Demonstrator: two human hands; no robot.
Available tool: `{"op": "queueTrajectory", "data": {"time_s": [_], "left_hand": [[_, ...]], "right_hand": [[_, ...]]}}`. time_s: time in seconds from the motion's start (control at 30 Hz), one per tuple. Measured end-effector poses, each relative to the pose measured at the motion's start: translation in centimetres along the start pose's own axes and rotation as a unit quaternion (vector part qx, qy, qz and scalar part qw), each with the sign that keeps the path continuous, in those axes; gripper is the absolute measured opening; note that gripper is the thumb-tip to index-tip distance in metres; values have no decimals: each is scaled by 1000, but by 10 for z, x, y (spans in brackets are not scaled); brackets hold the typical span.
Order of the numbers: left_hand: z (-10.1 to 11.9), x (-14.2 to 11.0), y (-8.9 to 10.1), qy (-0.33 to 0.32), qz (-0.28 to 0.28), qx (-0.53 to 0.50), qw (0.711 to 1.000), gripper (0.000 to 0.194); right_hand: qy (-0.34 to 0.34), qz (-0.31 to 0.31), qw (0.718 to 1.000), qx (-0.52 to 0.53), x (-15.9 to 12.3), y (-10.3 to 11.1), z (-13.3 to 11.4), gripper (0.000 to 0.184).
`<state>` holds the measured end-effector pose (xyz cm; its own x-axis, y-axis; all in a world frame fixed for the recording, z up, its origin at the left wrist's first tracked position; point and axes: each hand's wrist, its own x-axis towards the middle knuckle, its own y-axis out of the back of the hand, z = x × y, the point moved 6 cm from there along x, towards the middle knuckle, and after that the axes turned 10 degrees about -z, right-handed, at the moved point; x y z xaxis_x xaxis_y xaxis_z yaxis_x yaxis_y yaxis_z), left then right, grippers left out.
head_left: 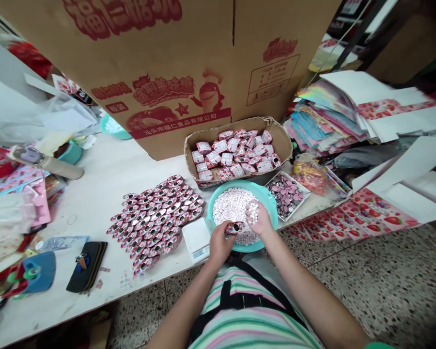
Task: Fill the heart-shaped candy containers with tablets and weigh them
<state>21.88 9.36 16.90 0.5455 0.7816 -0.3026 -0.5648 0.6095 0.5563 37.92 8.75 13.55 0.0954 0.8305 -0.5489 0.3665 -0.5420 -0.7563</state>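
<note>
My left hand (219, 241) is closed around a small pink-and-white tube-shaped container (234, 227), held over the near rim of a teal bowl (267, 198). The bowl is full of small white candies (232, 204). My right hand (258, 219) is cupped over the bowl with a heap of white candies in its fingers, right beside the container's mouth. Left of the bowl, several rows of the same pink containers (154, 219) lie on the white table (94, 194).
A low cardboard tray of small pink boxes (236, 152) stands behind the bowl, before a big printed carton (174, 68). A tray of round lids (287, 195) sits to the right, a small white scale (197, 239) to the left, a black pouch (87, 265) farther left.
</note>
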Motion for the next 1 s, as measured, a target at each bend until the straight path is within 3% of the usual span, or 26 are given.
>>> {"op": "queueTrajectory", "data": {"time_s": [0.23, 0.47, 0.77, 1.0], "left_hand": [[20, -2, -2, -34, -4, 1, 999, 42], [10, -1, -2, -10, 28, -38, 999, 44], [12, 5, 1, -26, 55, -64, 996, 43], [13, 11, -1, -29, 54, -84, 995, 44]], "right_hand": [[13, 23, 999, -39, -14, -21, 16, 15], [48, -21, 992, -111, -15, -37, 16, 21], [115, -9, 983, -143, -16, -44, 5, 23], [116, -25, 982, -148, -16, -49, -1, 29]]}}
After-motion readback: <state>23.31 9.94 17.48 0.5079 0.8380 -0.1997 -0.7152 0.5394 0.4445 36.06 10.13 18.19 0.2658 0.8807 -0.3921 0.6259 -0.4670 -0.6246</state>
